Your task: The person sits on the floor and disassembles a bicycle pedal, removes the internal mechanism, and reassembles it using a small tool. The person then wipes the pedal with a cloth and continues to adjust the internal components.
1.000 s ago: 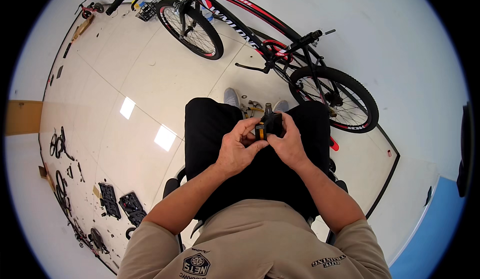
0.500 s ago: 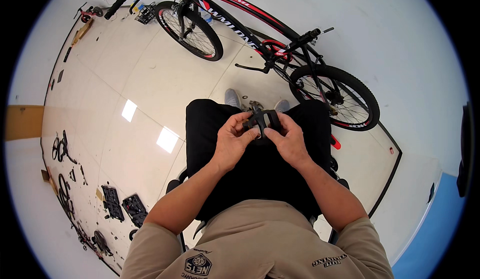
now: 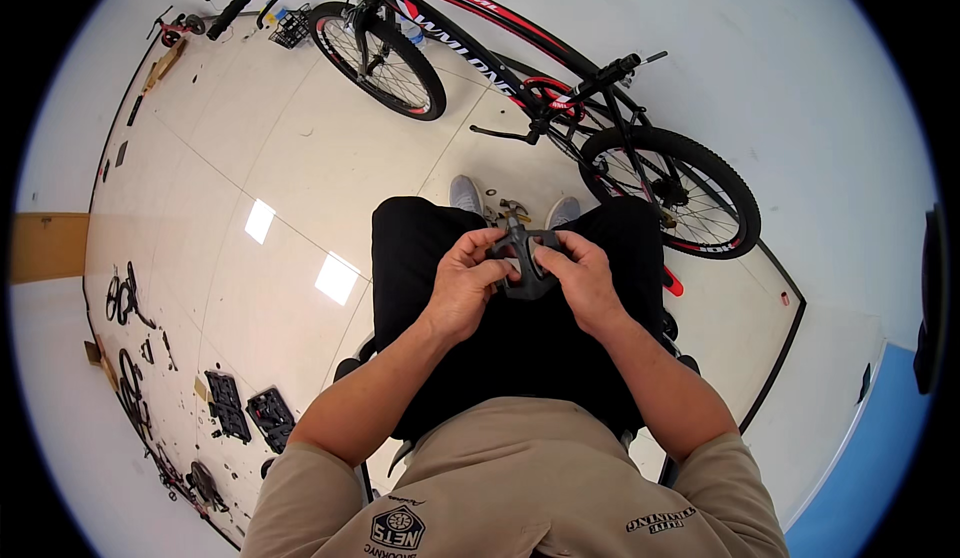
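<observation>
Black pedal (image 3: 522, 258), gripped by both hands (image 3: 520, 276)

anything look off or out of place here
The black and red bicycle is upside down, wheels up. A black bicycle pedal is off any bike, held over the lap by the left hand and the right hand. Small dark parts lie scattered along the floor's left edge.

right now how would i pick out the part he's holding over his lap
Start at the red and black bicycle by the wall, then drop to the seated person's black trousers. Both hands, left hand and right hand, grip a small black pedal, the only part off the floor.
</observation>
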Demonstrator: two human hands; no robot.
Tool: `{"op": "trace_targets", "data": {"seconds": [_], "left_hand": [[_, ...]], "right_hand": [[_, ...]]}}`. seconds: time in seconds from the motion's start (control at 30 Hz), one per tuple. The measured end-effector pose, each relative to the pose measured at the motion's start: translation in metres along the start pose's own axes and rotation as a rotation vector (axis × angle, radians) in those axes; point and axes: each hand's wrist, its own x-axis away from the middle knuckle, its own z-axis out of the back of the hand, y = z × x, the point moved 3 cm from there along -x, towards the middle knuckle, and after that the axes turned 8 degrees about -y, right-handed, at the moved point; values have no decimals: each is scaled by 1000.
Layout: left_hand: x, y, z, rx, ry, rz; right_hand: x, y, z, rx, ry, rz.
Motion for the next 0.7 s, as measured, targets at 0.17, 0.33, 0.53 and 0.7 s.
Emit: {"op": "trace_targets", "data": {"seconds": [0.17, 0.33, 0.53, 0.7], "left_hand": [[1, 11, -5, 181, -67, 31], [2, 12, -7, 304, -98, 107], [3, 4, -5, 269, -242, 154], [4, 1, -8, 187, -150, 197]], "right_hand": [[-1, 1, 1, 21, 15, -22], [4, -8, 0, -58, 8, -151], [4, -13, -10, -332, -64, -192], [9, -4, -17, -137, -137, -113]]}}
